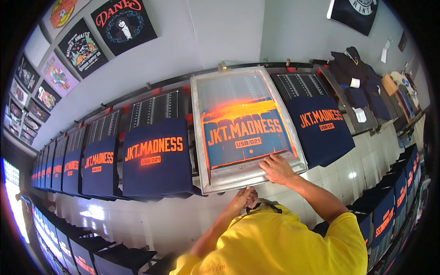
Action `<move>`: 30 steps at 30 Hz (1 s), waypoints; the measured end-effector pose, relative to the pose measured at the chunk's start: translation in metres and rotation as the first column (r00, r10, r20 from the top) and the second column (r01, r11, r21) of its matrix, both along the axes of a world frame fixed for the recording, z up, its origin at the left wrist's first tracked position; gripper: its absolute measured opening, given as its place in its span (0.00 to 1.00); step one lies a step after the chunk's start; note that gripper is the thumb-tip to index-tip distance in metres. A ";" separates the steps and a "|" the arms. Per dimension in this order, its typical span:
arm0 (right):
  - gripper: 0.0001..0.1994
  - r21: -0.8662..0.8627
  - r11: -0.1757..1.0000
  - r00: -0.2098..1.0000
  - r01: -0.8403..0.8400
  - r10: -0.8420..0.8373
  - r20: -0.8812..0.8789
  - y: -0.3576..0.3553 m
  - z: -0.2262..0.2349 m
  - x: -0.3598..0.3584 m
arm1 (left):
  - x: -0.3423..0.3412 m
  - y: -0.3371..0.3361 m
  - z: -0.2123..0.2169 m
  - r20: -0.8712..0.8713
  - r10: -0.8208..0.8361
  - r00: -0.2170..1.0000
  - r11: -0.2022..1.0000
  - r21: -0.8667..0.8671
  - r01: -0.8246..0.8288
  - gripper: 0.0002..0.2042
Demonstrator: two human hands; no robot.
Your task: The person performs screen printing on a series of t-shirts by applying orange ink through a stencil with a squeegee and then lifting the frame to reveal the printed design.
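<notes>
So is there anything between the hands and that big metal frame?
Nothing visible. The right hand already rests on the near edge of the frame. The left hand sits just below that edge, with no object between.

Both hands forward: right [276,168] flat, fingers spread; left [244,198] lower, fingers curled.

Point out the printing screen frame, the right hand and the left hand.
printing screen frame [198,133]: head view, left metal rail.
right hand [276,168]: head view, back of the hand, on the frame's lower rail.
left hand [244,199]: head view, knuckles, below the frame's edge.
</notes>
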State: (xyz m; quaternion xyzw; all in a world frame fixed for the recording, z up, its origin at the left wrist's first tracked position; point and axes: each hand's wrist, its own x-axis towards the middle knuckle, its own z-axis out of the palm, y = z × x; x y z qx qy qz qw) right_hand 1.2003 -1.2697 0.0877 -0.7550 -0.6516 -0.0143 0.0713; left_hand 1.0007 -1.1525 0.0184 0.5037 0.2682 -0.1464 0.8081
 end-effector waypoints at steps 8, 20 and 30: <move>0.15 0.114 0.992 0.998 0.047 -0.043 -0.038 0.031 0.008 0.050 | 0.014 -0.022 -0.018 -0.035 0.173 0.984 0.982 -0.069 -0.175 0.28; 0.16 0.172 0.979 0.994 0.109 -0.106 -0.027 0.149 -0.003 0.178 | 0.019 -0.029 -0.048 -0.027 0.173 0.984 0.983 0.063 -0.172 0.28; 0.14 0.070 0.996 0.990 0.064 -0.054 -0.133 0.169 -0.005 0.172 | 0.019 -0.035 -0.068 0.005 0.207 0.978 0.966 0.155 -0.206 0.26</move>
